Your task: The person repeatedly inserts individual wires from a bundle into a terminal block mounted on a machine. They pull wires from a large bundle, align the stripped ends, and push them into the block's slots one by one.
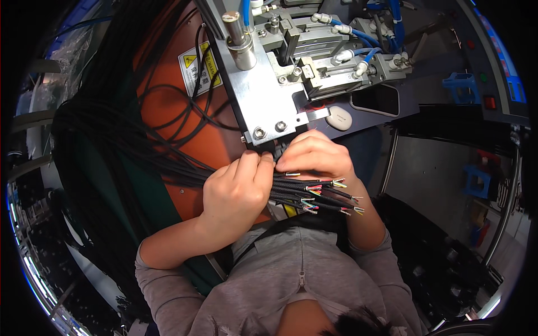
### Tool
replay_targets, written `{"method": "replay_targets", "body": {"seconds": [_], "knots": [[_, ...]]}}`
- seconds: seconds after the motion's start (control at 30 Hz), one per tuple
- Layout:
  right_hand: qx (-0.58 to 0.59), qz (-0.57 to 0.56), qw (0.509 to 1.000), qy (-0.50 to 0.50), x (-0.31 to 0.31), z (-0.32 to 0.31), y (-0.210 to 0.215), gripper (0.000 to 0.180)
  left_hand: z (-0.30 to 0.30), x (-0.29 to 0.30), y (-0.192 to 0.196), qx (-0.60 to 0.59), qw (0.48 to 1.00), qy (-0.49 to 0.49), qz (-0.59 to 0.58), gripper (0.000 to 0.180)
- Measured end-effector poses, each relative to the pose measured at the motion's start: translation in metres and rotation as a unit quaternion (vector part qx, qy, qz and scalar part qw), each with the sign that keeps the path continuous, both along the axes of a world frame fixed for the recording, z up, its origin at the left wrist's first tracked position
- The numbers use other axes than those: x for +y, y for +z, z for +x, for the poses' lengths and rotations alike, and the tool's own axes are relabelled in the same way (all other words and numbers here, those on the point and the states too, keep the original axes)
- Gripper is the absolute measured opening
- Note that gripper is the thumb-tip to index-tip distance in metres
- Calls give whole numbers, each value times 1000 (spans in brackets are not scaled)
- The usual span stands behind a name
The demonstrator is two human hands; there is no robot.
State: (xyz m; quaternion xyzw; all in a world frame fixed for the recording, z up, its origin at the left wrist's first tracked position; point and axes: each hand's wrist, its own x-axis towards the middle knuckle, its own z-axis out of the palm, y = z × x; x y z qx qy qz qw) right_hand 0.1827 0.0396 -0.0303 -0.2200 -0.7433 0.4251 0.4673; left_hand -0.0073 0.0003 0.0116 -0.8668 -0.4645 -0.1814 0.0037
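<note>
A bundle of thin black cables (291,193) runs from the left beneath my left hand and out to the right. Its ends are stripped, with red, white, yellow and other coloured wires (316,189) showing. My left hand (238,187) is closed over the cables, its fingertips at the front edge of a metal machine fixture (263,106). Close beside it, my right hand (318,157) is bent with thumb and fingers pinched together at the same edge. What lies between the right fingertips is hidden.
Pneumatic cylinders (330,75) with blue hoses fill the back. A white rounded case (339,118) and a phone (375,99) lie right of the fixture. Loose black cables (106,123) hang over the left side of the orange surface (162,112). Blue stools (462,84) stand far right.
</note>
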Motion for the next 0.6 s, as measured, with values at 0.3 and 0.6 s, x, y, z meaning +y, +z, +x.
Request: {"method": "replay_targets", "body": {"seconds": [0.3,0.6], "knots": [[49,-28,993,-106,-10,4,8,18,-3,12,7,-159,977,-96,101,26],[228,-134,955,-132,-19,-26,6,27,-3,15,-5,-201,971,-92,86,21]]}}
